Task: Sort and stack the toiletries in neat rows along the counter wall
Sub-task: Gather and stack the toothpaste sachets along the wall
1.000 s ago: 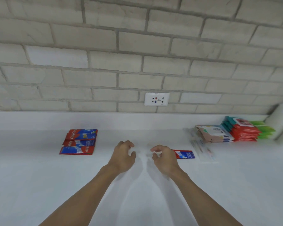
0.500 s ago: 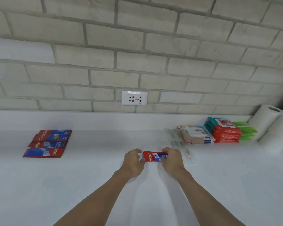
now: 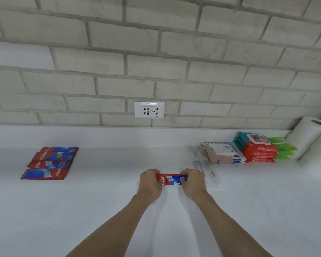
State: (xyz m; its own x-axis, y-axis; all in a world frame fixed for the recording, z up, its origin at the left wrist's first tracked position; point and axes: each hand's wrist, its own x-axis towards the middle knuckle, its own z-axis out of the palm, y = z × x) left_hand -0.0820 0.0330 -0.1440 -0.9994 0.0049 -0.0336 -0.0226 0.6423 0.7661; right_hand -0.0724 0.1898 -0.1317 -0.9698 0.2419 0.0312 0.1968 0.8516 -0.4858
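A second ago both hands hung curled and empty over the counter, with the toothpaste box lying flat just right of the right hand. Half a second ago they had taken it up, and the hold is unchanged: the left hand (image 3: pixel 150 182) grips the box's (image 3: pixel 171 180) left end and the right hand (image 3: pixel 193 182) its right end, fingers curled over the top edge. The box sits level, just below the frame's centre, at or just above the counter; which, I cannot tell.

The white counter (image 3: pixel 104 210) fills the lower half, meeting a pale brick wall (image 3: pixel 156 62) with a white socket (image 3: pixel 149 110) at centre. At left centre lies a loose stack of toothpaste boxes (image 3: pixel 50 163). Right of the hands lie clear toothbrush packs (image 3: pixel 199 158), then a beige wipes pack (image 3: pixel 221 153), a red and teal wipes stack (image 3: pixel 256 148), green packs (image 3: pixel 283 147) and paper rolls (image 3: pixel 308 134) at the right edge.
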